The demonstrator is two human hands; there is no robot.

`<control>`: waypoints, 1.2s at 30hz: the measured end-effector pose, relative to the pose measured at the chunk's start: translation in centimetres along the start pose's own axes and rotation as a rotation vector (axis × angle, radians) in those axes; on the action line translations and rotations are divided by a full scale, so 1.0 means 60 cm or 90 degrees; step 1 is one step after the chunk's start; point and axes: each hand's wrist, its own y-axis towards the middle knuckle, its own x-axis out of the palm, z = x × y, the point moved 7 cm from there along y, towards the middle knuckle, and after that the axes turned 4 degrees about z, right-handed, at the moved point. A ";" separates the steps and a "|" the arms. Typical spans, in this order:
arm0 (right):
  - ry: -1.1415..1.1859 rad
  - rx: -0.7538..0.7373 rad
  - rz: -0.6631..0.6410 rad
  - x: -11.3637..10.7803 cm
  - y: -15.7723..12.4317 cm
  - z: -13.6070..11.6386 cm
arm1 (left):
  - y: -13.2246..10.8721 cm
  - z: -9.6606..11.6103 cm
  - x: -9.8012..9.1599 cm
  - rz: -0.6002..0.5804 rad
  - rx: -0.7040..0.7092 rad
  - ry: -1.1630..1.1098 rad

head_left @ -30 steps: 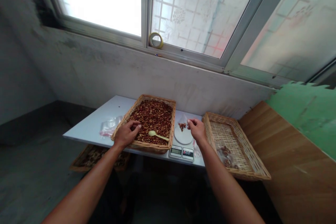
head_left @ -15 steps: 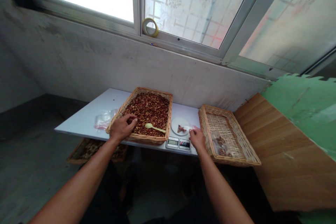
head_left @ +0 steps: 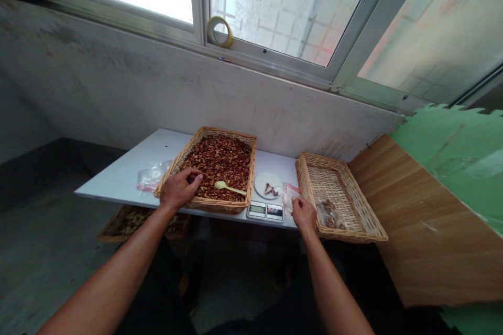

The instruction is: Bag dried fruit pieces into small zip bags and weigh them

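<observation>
My left hand point(head_left: 179, 188) rests over the near left rim of a wicker basket point(head_left: 201, 204) full of brown nut pieces point(head_left: 222, 159). Its fingers are curled; whatever they may hold is hidden. A pale yellow spoon point(head_left: 230, 187) lies on the nuts. To the right is a kitchen scale point(head_left: 265, 210) with a white round top, and on it a small clear bag of nut pieces point(head_left: 271, 189). My right hand point(head_left: 303, 213) is beside the scale, fingertips pinched together over a clear, pink-edged plastic bag point(head_left: 290, 191). I cannot make out what the pinch holds.
At right stands a second wicker basket point(head_left: 356, 214) with small filled bags point(head_left: 329, 214) inside. More clear bags point(head_left: 153, 175) lie left on the white table point(head_left: 118, 178). A lower basket point(head_left: 129, 220) sits beneath. Tape point(head_left: 212, 29) rests on the sill; a wooden panel point(head_left: 424, 230) borders the right.
My right hand has drawn back to the right from the scale top, uncovering more of the pink-edged bag. The left hand stays over the basket rim. The view has shifted slightly.
</observation>
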 end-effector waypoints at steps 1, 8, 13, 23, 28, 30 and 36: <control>0.002 0.004 -0.004 0.000 0.000 0.002 | 0.000 0.001 0.000 0.002 0.000 0.001; -0.004 0.024 -0.046 0.021 0.005 -0.004 | -0.001 0.006 -0.002 0.002 -0.003 0.006; 0.027 0.046 -0.038 0.053 0.020 -0.003 | 0.000 0.004 0.000 -0.001 0.000 0.011; 0.162 0.036 0.008 0.080 0.058 -0.036 | -0.003 0.004 -0.001 -0.019 -0.022 0.013; 0.310 -0.096 -0.027 0.040 0.046 -0.142 | -0.002 0.007 0.001 -0.036 -0.008 -0.003; 0.377 -0.145 -0.039 0.019 0.035 -0.193 | -0.001 0.010 0.001 -0.047 0.003 -0.023; 0.613 -0.202 -0.118 -0.005 -0.010 -0.324 | -0.002 0.036 -0.012 -0.061 0.008 -0.140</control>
